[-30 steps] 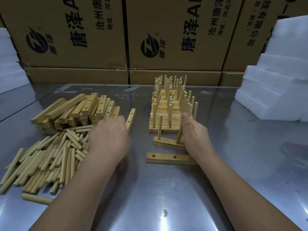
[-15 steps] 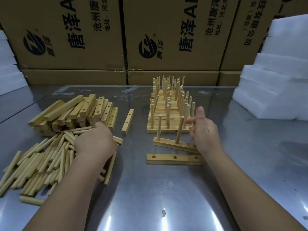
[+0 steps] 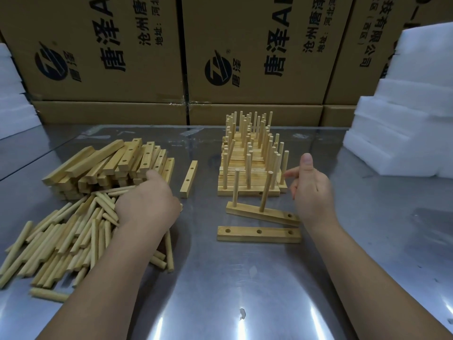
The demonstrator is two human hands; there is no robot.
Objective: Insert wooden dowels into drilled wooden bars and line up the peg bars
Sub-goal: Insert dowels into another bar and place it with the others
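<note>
Head view: along the far edge of the steel desk stand closed cardboard boxes, whose contents cannot be seen. Each is printed in black with a round striped logo beside the characters 唐泽. Smaller lines read 沧州唐泽 and 地址:河北, and the box at far right ends in 有限公司. White foam blocks are stacked at the right, with more at the far left edge. The left hand lies palm down on the loose pile of dowels at near left. Its fingers are hidden beneath it, so I cannot tell whether it has hold of a dowel. Just beyond that pile sits a stack of drilled bars, and a single drilled bar lies apart to its right. The right hand hovers with the thumb raised and the fingers loosely spread, gripping nothing, just beside the right end of a bar with two dowels standing in it. That bar lies slightly askew, and its rightmost hole is unfilled. Just nearer lies an empty bar with three holes. Beyond both, the finished peg bars are lined up in tight rows, pegs upright.
</note>
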